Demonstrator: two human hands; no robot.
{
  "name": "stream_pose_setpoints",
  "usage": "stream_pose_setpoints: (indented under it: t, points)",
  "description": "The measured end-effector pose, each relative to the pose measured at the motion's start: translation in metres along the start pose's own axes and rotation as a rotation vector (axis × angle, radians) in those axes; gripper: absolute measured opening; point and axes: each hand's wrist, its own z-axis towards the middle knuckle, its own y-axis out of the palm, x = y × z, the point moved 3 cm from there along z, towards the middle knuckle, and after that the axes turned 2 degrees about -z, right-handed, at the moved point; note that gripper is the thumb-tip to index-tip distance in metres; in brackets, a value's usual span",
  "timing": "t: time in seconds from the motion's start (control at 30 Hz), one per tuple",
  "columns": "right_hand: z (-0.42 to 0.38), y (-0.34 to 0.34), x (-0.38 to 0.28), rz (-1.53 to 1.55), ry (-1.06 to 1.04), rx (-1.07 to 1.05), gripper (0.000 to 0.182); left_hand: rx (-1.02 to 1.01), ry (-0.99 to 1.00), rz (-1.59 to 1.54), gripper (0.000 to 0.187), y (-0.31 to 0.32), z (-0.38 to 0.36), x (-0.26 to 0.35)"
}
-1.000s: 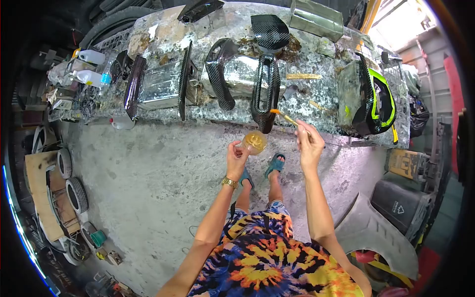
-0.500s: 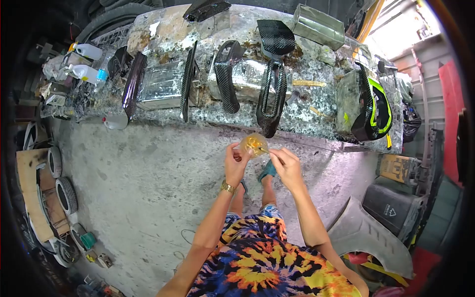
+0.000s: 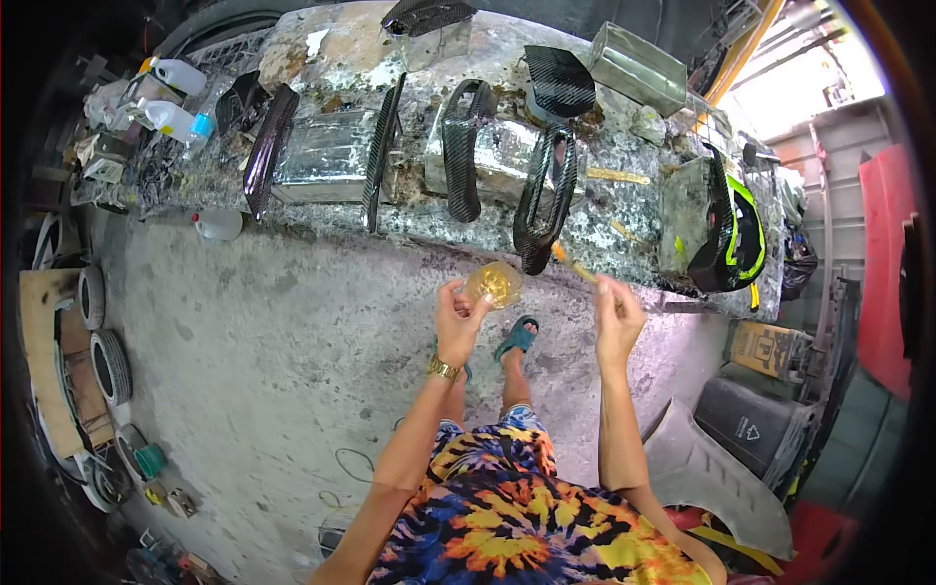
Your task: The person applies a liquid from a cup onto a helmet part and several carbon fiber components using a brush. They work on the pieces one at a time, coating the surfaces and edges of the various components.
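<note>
My left hand [image 3: 458, 327], with a gold watch at the wrist, grips a clear cup [image 3: 494, 284] of amber liquid in front of the workbench. In my right hand [image 3: 618, 314] I pinch a small brush [image 3: 579, 269], its orange-tinted tip pointing up and left toward the bench edge. That tip is close to the lower end of a looped carbon-fibre part [image 3: 531, 234], which overhangs the bench. Left of it a curved carbon-fibre piece [image 3: 458, 146] leans on a foil-wrapped block [image 3: 502, 161]. A broad carbon-fibre panel [image 3: 561, 83] sits just behind.
The stained workbench [image 3: 331, 222] spans the view. More carbon-fibre strips [image 3: 265, 156] rest at its left, near white jugs [image 3: 168, 117]. A black part with a lime edge [image 3: 746, 234] stands at its right end. Tyres [image 3: 110, 366] line the left side; a grey fender [image 3: 721, 478] is at lower right.
My right hand has drawn the brush out of the cup and moved right, lifting its tip toward the bench. My left hand still holds the cup, and the head view has shifted slightly.
</note>
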Motion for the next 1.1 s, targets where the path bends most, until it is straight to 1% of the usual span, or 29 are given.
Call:
stream_pose_setpoints:
  t: [0.03, 0.07, 0.1, 0.17, 0.2, 0.27, 0.3, 0.37, 0.43, 0.57, 0.6, 0.63, 0.7, 0.73, 0.77, 0.83, 0.87, 0.93, 0.97, 1.0, 1.03, 1.07, 1.1]
  points:
    - [-0.004, -0.001, 0.001, -0.122, -0.083, -0.054, 0.019, 0.001, 0.0, -0.007, 0.056, 0.002, 0.0, 0.002]
    - [-0.01, 0.006, 0.002, -0.195, -0.196, -0.152, 0.018, -0.003, 0.032, 0.003, 0.058, 0.003, -0.001, 0.004]
    - [-0.013, 0.014, 0.002, -0.201, -0.199, -0.154, 0.018, -0.006, 0.064, 0.013, 0.059, 0.004, -0.003, 0.007]
    - [-0.019, 0.038, -0.004, -0.477, -0.523, -0.4, 0.015, -0.011, 0.093, -0.003, 0.061, 0.008, -0.006, 0.012]
    - [-0.016, 0.039, -0.008, -0.482, -0.525, -0.404, 0.015, -0.018, 0.12, -0.012, 0.062, 0.009, -0.008, 0.013]
    - [-0.001, 0.044, -0.014, -0.429, -0.274, -0.479, 0.013, -0.02, 0.103, -0.055, 0.063, 0.01, -0.009, 0.015]
    - [0.008, 0.042, -0.02, -0.434, -0.279, -0.479, 0.013, -0.028, 0.086, -0.09, 0.063, 0.01, -0.009, 0.014]
    - [0.032, 0.029, -0.034, -0.161, -0.175, -0.401, 0.014, -0.024, 0.084, -0.096, 0.061, 0.008, -0.007, 0.015]
    - [0.053, 0.026, -0.059, -0.233, -0.123, -0.368, 0.014, -0.021, 0.077, -0.102, 0.058, 0.004, -0.008, 0.014]
    - [0.077, 0.034, -0.072, -0.255, -0.185, -0.284, 0.016, 0.012, 0.071, -0.077, 0.058, -0.006, -0.01, 0.008]
    - [0.073, 0.032, -0.075, -0.278, -0.202, -0.242, 0.014, 0.015, 0.072, -0.079, 0.06, -0.009, -0.01, 0.005]
    - [0.068, 0.03, -0.075, -0.278, -0.202, -0.243, 0.014, 0.016, 0.069, -0.08, 0.063, -0.011, -0.011, 0.001]
    - [0.048, 0.029, -0.087, -0.566, -0.726, -0.206, 0.016, 0.018, 0.064, -0.09, 0.062, -0.012, -0.01, -0.005]
    - [0.038, 0.031, -0.082, -0.604, -0.793, -0.287, 0.023, 0.017, 0.059, -0.101, 0.061, -0.011, -0.011, -0.006]
    - [0.031, 0.028, -0.078, -0.609, -0.793, -0.285, 0.023, 0.013, 0.059, -0.104, 0.061, -0.01, -0.01, -0.007]
    - [0.017, 0.024, -0.071, -0.764, -0.715, -0.355, 0.025, -0.002, 0.038, -0.157, 0.056, -0.008, -0.009, -0.005]
    - [0.011, 0.022, -0.072, -0.764, -0.72, -0.359, 0.025, 0.002, 0.039, -0.161, 0.056, -0.008, -0.008, -0.004]
    - [-0.002, 0.014, -0.073, -0.637, -0.62, -0.37, 0.023, 0.008, 0.027, -0.061, 0.057, -0.006, -0.011, 0.005]
    - [-0.005, 0.012, -0.073, -0.576, -0.568, -0.373, 0.022, 0.007, 0.024, -0.063, 0.057, -0.005, -0.013, 0.01]
    - [-0.009, 0.017, -0.067, -0.518, -0.55, -0.429, 0.018, -0.006, 0.044, -0.024, 0.058, -0.003, -0.015, 0.018]
    - [-0.01, 0.021, -0.059, -0.521, -0.549, -0.429, 0.018, -0.019, 0.064, 0.016, 0.059, -0.001, -0.017, 0.024]
    - [-0.012, 0.029, -0.048, -0.561, -0.521, -0.531, 0.017, -0.017, 0.062, 0.014, 0.059, 0.002, -0.018, 0.027]
    - [-0.014, 0.037, -0.04, -0.6, -0.491, -0.638, 0.017, -0.026, 0.085, -0.062, 0.06, 0.005, -0.02, 0.029]
